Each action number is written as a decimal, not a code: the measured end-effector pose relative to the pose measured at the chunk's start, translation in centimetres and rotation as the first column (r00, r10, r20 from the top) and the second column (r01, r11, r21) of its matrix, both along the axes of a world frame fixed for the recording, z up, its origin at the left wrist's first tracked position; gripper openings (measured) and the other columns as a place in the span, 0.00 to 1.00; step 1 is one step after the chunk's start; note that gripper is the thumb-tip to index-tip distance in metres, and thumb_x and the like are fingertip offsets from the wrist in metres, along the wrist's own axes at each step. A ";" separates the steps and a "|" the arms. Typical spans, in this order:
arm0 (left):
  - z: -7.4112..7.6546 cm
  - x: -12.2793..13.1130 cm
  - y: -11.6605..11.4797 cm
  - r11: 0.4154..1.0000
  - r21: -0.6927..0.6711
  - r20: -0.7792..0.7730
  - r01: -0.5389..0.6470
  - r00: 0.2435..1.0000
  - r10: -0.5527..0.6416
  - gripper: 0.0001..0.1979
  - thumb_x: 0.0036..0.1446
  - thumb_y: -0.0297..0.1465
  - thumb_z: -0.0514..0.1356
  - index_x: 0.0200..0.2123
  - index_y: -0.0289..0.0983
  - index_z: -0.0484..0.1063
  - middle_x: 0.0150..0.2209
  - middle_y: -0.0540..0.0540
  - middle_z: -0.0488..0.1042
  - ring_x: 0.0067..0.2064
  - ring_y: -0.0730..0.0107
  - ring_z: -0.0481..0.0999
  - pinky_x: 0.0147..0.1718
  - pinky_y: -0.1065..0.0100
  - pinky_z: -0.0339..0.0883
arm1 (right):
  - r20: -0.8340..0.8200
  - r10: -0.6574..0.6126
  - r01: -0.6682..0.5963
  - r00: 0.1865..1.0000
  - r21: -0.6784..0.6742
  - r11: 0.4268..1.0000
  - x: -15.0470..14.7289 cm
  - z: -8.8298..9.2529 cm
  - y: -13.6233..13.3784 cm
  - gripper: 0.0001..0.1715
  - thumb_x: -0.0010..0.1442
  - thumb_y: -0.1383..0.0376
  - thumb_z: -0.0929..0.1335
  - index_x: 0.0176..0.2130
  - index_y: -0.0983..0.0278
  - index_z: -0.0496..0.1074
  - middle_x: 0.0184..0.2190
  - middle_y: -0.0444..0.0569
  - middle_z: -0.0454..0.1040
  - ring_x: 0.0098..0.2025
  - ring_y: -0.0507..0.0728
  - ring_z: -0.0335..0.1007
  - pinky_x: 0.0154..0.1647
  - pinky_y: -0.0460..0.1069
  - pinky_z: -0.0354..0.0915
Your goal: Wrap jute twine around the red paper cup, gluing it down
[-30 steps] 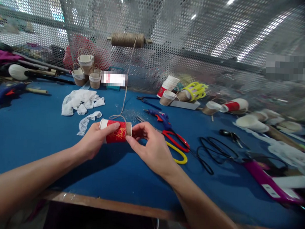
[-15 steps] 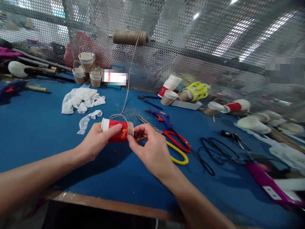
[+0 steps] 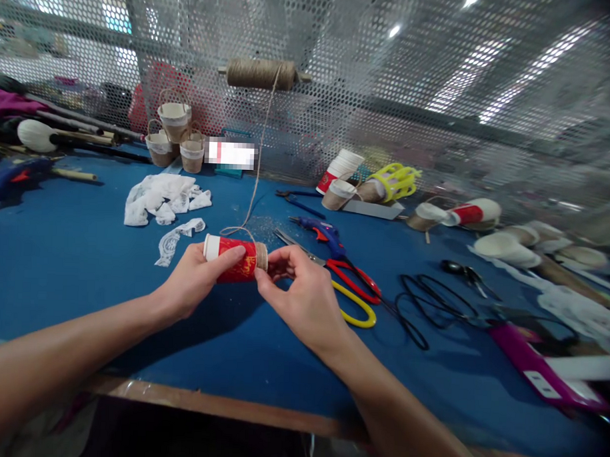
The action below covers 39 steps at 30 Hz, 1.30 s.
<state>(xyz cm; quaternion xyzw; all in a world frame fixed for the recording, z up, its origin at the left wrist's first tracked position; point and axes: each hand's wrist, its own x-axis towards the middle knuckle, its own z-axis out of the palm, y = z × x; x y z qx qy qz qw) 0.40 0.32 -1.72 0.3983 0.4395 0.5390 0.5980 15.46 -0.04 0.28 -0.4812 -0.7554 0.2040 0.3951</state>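
My left hand [image 3: 193, 281] is wrapped round a red paper cup [image 3: 232, 258] held on its side above the blue table [image 3: 74, 260]. Brown twine [image 3: 260, 160] runs down from a spool [image 3: 261, 73] on the mesh wall to the cup's narrow end, where a band of it is wound. My right hand [image 3: 302, 295] pinches at that twine-wrapped end, fingers closed on the twine and cup base.
Red-and-yellow scissors [image 3: 350, 290], a blue glue gun [image 3: 319, 232] and black cord [image 3: 422, 306] lie just right of my hands. White lace scraps [image 3: 160, 200] lie left. Twine-covered cup baskets [image 3: 172, 140] and loose cups [image 3: 339, 176] stand along the mesh wall. A purple tool [image 3: 535, 370] lies far right.
The cup and both hands have shifted slightly right and up in view; the grip on the cup and twine is unchanged.
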 end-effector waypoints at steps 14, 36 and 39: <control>0.2 0.0 0.0 0.999 -0.032 0.032 0.004 0.999 -0.003 0.08 0.46 0.32 0.63 0.27 0.31 0.75 0.23 0.48 0.77 0.25 0.74 0.73 0.29 0.74 0.65 | 0.011 0.007 -0.007 1.000 0.040 0.999 0.2 -0.1 0.1 0.04 0.50 0.67 0.66 0.29 0.63 0.64 0.23 0.44 0.70 0.24 0.51 0.67 0.27 0.47 0.65; 0.3 -0.4 -0.3 0.990 0.109 -0.125 0.085 0.990 -0.071 0.09 0.46 0.34 0.62 0.27 0.32 0.76 0.25 0.48 0.76 0.25 0.74 0.70 0.27 0.74 0.65 | -0.092 0.011 -0.016 0.996 -0.058 0.998 1.1 1.0 0.4 0.07 0.53 0.62 0.65 0.30 0.64 0.65 0.26 0.46 0.70 0.28 0.51 0.66 0.30 0.47 0.64; 0.4 -0.6 -0.8 0.970 0.157 -0.238 0.187 0.960 -0.146 0.08 0.46 0.34 0.63 0.24 0.33 0.75 0.22 0.49 0.74 0.22 0.76 0.67 0.24 0.75 0.63 | -0.156 -0.007 -0.016 0.988 -0.145 0.989 1.9 1.4 1.2 0.13 0.56 0.58 0.63 0.32 0.65 0.69 0.31 0.48 0.72 0.33 0.53 0.67 0.36 0.49 0.63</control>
